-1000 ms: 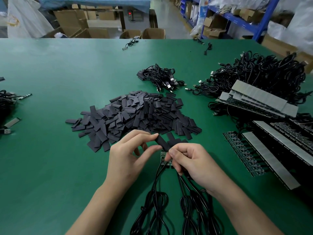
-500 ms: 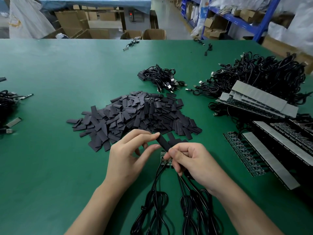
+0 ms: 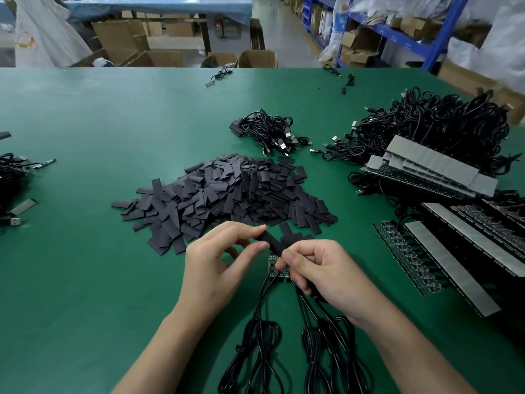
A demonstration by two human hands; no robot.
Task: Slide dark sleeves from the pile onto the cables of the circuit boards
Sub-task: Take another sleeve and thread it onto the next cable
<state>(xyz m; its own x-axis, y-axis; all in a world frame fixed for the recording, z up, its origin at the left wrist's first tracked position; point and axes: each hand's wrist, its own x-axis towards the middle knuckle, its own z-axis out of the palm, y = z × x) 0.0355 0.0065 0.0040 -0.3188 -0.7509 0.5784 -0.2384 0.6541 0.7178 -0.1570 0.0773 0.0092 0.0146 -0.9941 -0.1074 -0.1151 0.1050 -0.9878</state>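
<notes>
Pinching the dark sleeve [image 3: 270, 242] at its far end, the left hand [image 3: 218, 268] has thumb and forefinger pressed together on it and the other fingers loosely bent, one observer says.

"And the right hand [image 3: 324, 270]?"

"Its fingers are curled, and the tips of thumb and forefinger nip the sleeve's near end. The sleeve slants between the two hands, just above the green table [image 3: 85, 280]. A small circuit board [image 3: 273, 265] lies right under it, partly hidden by the right fingers."

"Where do the cables [image 3: 261, 331] go?"

"From the board and from under the right palm toward the viewer, in black loops. Whether that hand also grips one cannot be told."

"What lies around?"

"Just beyond the hands, the pile [image 3: 227, 197] of dark sleeves, a few strays touching the held one. Behind it sits a small bundle of USB leads [image 3: 267, 132]. To the right, a big heap of black leads [image 3: 443, 123] and a stack of long boards [image 3: 431, 169] with grey strips. More boards [image 3: 409, 257] lie in rows beside the right wrist. At the left edge there is another tangle of leads [image 3: 8, 177]. Past the table stand cardboard boxes [image 3: 122, 38] and blue shelving [image 3: 397, 35]."
</notes>
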